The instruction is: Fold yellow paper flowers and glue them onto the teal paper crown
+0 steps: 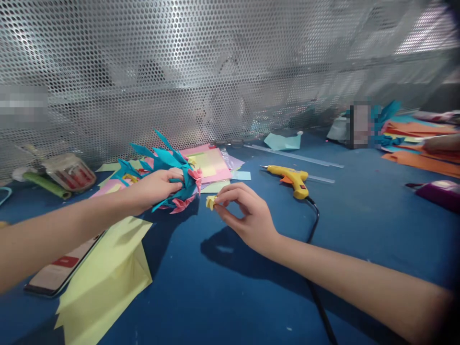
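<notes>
My left hand [165, 187] grips a blue and pink folded-paper wreath [185, 184] by its blue part, fingers wrapped round it. Pointed blue leaves rise at its back, and pink paper flowers sit along its right side. Between the thumb and fingertips of my right hand [247, 213] is a small yellow folded-paper flower [211, 202]. It is held just right of the wreath, apart from it. A yellow glue gun [293, 178] lies on the table to the right of my right hand, its nozzle pointing left.
Coloured paper sheets [215, 165] lie behind the wreath; a yellow sheet [111, 278] and a phone [68, 268] are at front left. The glue gun's black cord [318, 306] runs toward me. A co-worker's hand [443, 143] rests over orange paper at right. Perforated metal [215, 72] stands behind.
</notes>
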The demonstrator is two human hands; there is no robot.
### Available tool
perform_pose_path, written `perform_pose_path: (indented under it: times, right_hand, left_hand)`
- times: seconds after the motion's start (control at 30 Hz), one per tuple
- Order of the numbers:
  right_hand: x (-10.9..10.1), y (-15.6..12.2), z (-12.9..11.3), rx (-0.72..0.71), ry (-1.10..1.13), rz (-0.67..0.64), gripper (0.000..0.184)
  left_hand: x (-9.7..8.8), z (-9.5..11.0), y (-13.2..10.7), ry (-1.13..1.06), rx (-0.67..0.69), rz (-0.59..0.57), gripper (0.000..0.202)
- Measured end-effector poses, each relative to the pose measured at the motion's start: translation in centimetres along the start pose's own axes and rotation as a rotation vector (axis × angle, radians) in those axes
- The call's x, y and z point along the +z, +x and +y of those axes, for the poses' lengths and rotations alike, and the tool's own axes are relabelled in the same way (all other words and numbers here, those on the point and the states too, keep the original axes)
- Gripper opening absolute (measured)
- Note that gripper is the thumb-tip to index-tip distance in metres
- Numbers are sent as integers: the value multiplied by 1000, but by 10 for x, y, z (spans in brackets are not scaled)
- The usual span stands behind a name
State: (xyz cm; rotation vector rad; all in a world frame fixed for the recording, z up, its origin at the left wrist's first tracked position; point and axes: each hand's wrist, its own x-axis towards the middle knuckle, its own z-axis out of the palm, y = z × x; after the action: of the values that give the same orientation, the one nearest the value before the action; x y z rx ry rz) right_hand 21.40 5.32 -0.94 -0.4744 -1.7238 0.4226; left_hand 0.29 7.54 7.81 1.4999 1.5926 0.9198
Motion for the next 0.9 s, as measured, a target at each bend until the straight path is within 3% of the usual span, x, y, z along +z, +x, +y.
perform_pose_path:
  times: [0.1,0.3,0.43,0.63,0.9]
  right_hand:
    - [-2,0,0,-4,2,16,15]
    - [-5,-1,-8,4,-2,8,15]
    - [-1,-4,-12,-3,-3,-32,13]
    - [2,-4,-10,0,-46,-74,12]
    - [4,-5,-11,10,-82,-105,13]
  left_hand:
    - [11,-4,-16,-121,-1,-20,24]
    - [32,-21,-48,-344,18,58,28]
    - [43,-30,-59,-460,-28,5,31]
    - [44,-33,-58,-546,-118,32,33]
    - [41,-41,-61,-578,-187,-15,26]
